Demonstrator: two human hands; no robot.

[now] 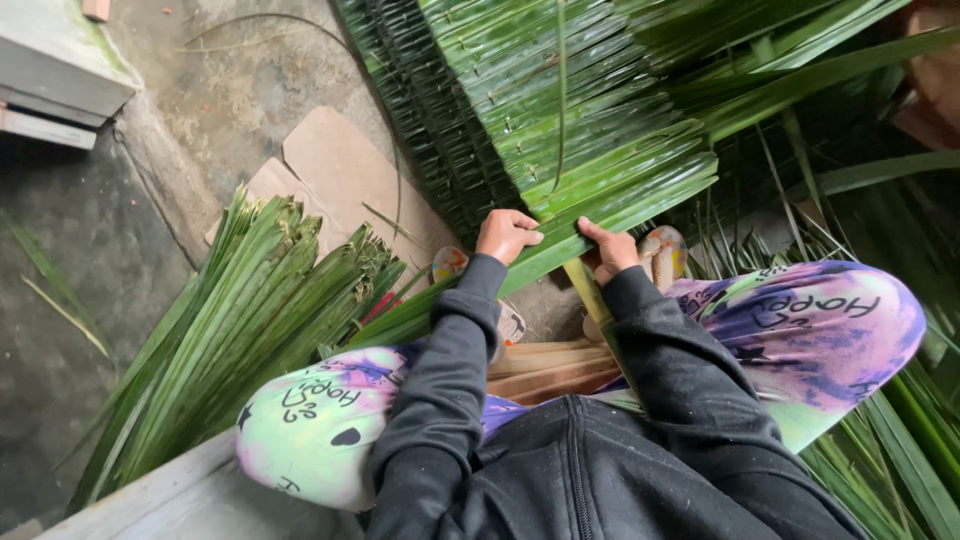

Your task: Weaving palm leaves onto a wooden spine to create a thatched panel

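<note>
My left hand [505, 234] and my right hand [611, 246] both grip one long green palm leaf [555, 248] that runs across the lower edge of a woven panel of palm leaves [580, 110]. The hands sit a short way apart on the leaf, thumbs on top. The panel slopes up and away from me. A yellowish stick [588, 290] runs down from between my hands toward my lap. My black sleeves and patterned trouser knees fill the bottom of the view.
A bundle of loose green palm leaves [240, 330] lies at my left on the concrete floor. A flat piece of cardboard [345, 175] lies beyond it. More loose leaves [900, 440] lie at the right. A grey block [55, 65] stands at top left.
</note>
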